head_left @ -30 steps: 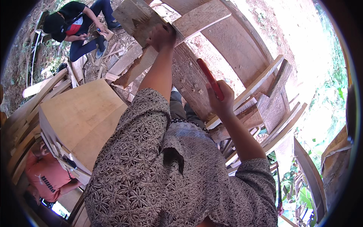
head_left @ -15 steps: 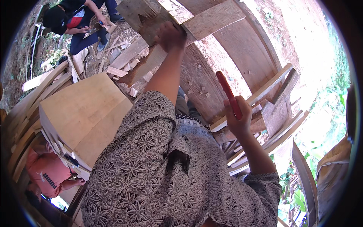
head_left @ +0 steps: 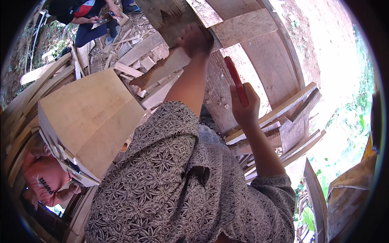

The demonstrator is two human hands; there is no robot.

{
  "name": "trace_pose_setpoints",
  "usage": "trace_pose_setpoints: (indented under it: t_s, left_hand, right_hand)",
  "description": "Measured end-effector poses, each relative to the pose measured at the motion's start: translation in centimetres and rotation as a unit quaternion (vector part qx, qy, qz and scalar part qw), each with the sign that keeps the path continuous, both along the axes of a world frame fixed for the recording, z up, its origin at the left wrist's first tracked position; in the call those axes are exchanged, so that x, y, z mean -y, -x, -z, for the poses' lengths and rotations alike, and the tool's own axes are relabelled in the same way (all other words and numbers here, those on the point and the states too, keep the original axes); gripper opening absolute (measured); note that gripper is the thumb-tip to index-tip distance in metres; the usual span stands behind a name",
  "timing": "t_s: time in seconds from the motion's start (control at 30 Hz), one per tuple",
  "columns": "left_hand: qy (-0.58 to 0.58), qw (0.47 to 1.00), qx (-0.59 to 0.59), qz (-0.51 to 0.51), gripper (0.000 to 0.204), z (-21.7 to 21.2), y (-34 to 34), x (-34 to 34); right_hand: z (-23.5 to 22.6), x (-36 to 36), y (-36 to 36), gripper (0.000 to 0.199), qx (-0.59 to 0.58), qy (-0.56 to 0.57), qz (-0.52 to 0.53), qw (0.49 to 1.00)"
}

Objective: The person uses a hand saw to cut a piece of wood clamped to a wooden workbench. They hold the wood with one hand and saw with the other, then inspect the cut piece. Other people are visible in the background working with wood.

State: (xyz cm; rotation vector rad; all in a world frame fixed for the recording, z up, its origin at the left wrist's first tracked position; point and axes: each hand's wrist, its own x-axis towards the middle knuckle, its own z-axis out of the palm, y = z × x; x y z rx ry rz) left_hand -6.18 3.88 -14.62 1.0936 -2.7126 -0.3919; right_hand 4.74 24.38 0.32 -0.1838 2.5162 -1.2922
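My left hand is closed over the edge of a weathered wooden board with a jagged dark patch, at the top middle. Its fingertips are partly hidden. My right hand is wrapped round a long, slim red tool, held tilted upward above the planks. Only its red part shows, so I cannot tell its kind. Beneath it lies a wide plank with small wood chips on it. A shorter board crosses just right of my left hand.
A large pale wooden panel stack stands at left, beside curved planks. One person crouches at the upper left, holding a piece of wood; another person in an orange shirt is at lower left. Offcuts litter the ground. More boards lean at right.
My right hand has moved forward and left with the red tool, closer to my left hand. My left hand stays on the board. The whole view has shifted slightly.
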Motion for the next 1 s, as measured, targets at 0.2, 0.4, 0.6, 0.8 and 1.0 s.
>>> trace_pose_setpoints:
  t_s: [0.2,0.4,0.6,0.8,1.0]
  left_hand:
    - [-0.023,0.999,0.031,0.007,0.037,0.0,0.2,0.1]
    - [-0.014,0.997,0.075,0.013,0.038,-0.6,0.4,0.6]
    - [-0.050,0.992,0.114,0.035,0.045,-2.1,0.5,0.0]
    - [-0.046,0.992,0.114,0.022,0.037,-1.8,0.5,0.4]
    - [-0.071,0.988,0.133,0.018,0.033,-1.8,0.8,1.0]
  right_hand:
    - [-8.0,-4.3,-1.6,0.027,-0.004,-0.043,-0.019,0.999]
    - [-10.1,0.9,1.7,0.030,-0.012,-0.048,-0.013,0.999]
    - [-3.2,9.5,10.3,0.035,-0.061,-0.048,0.021,0.997]
    - [-2.5,9.2,8.5,0.034,-0.040,-0.054,0.012,0.998]
    - [-8.2,3.4,2.8,0.037,-0.001,-0.095,0.016,0.995]
